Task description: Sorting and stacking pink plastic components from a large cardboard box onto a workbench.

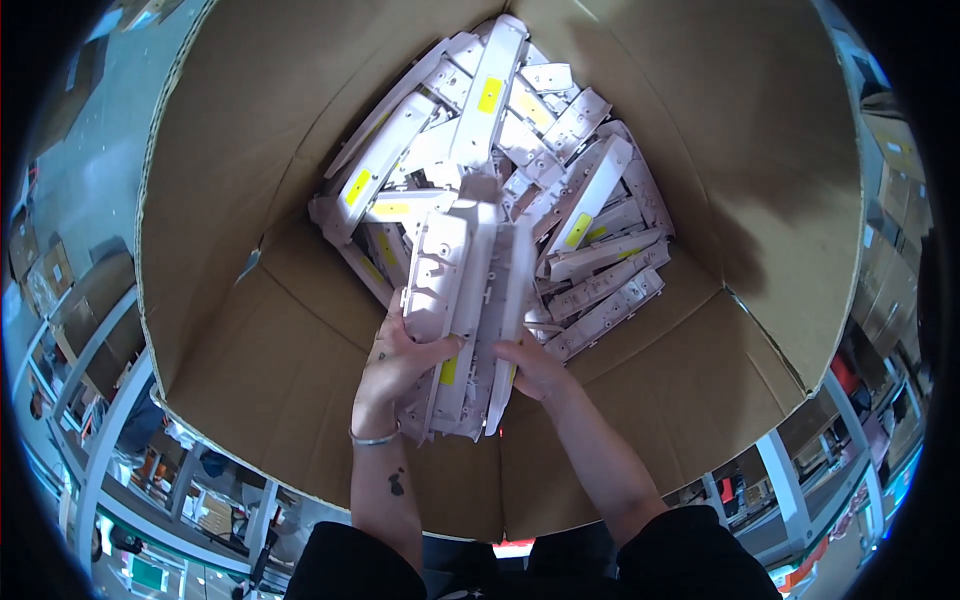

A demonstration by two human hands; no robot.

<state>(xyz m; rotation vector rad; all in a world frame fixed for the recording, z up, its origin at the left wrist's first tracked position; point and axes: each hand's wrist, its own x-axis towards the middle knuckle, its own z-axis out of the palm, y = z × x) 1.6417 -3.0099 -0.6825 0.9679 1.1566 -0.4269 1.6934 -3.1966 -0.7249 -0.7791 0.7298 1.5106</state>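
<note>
Both my hands reach down into a large cardboard box [270, 340] and grip a bundle of long white plastic housings [438, 270] between them. My left hand [392, 362] is closed on the bundle's left side, its thumb lying across the front by a yellow label. On the opposite side my right hand [540, 370] clasps it, thumb also in front; its other fingers are mostly hidden. The pieces stand side by side, showing hollow ribbed faces. Beyond them lies a loose pile of similar white housings [600, 180], several with yellow labels; the bundle hides part of it.
Tall cardboard walls [760, 120] surround the pile and my hands. Grey metal rails [108, 450] run outside the box at left, with another metal frame [785, 485] at right. More cartons [895, 250] are stacked beyond the right side.
</note>
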